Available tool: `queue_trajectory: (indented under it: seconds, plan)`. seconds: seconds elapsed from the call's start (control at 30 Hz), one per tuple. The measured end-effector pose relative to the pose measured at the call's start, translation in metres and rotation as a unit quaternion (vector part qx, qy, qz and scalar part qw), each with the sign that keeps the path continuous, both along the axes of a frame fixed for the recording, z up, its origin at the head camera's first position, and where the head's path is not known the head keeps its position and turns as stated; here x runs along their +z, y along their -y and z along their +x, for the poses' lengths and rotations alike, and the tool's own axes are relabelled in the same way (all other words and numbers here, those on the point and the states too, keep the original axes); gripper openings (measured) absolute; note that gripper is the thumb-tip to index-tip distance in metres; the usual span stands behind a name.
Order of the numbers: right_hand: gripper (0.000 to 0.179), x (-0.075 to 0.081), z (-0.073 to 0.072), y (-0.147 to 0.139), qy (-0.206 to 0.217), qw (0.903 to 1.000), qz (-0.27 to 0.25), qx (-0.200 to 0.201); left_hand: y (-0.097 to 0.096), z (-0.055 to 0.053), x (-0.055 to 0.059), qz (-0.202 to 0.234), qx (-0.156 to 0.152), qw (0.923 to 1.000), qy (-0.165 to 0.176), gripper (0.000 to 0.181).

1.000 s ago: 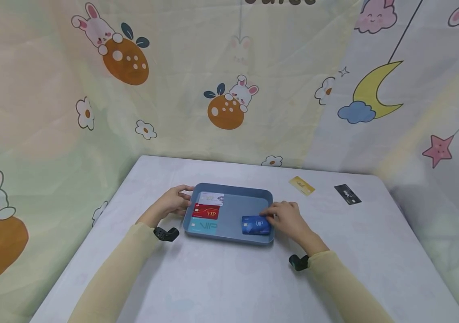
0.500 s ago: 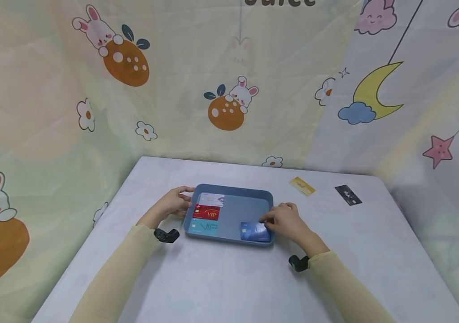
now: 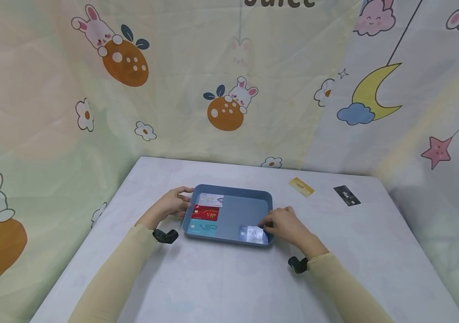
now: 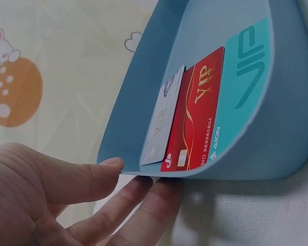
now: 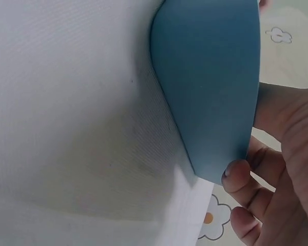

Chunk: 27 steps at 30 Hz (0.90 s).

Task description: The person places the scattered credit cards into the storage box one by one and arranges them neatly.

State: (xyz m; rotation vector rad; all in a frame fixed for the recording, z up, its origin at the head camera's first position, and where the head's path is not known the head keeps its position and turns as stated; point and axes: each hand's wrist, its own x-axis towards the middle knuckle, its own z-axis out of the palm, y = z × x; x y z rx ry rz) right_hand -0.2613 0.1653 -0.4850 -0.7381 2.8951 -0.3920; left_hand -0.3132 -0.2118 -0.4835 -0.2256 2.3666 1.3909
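Sliding lower than before, the blue card point(image 3: 252, 235) is nearing the tray's point(image 3: 239, 207) corner, just below the frame's middle; the right hand point(image 3: 286, 224) is pinching it, the left hand point(image 3: 166, 207), fingers loose, is touching the side.

Pale cloth walls point(image 3: 185, 58) printed with rabbits point(image 3: 97, 32) hugging orange fruit point(image 3: 225, 117), white flowers point(image 3: 85, 115), a yellow crescent moon point(image 3: 365, 92) with blue cloud point(image 3: 356, 114), pink star point(image 3: 437, 151), white table point(image 3: 229, 278) below, soft diffuse light

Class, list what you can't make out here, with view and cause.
Lettering on blue card: head view, lost in glare.
Lettering on gold card: head view, too small.
Right hand, a fingertip: right wrist view, behind the tray.
Tray's far end: left wrist view, cut off by top edge.
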Motion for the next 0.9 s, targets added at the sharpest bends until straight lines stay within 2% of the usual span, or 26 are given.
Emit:
queue_trajectory:
  seconds: [0.7,0.9]
  plan:
    - [0.015,-0.0026,0.0028,0.0003,-0.021,0.9997,0.002,0.011,-0.0006,0.0009,0.0025,-0.002,0.000,0.9999,0.010,0.060]
    - [0.017,-0.0032,0.0024,0.0013,-0.016,0.9998,0.007,0.013,-0.0010,0.0012,0.0029,0.002,0.001,1.0000,0.008,0.060]
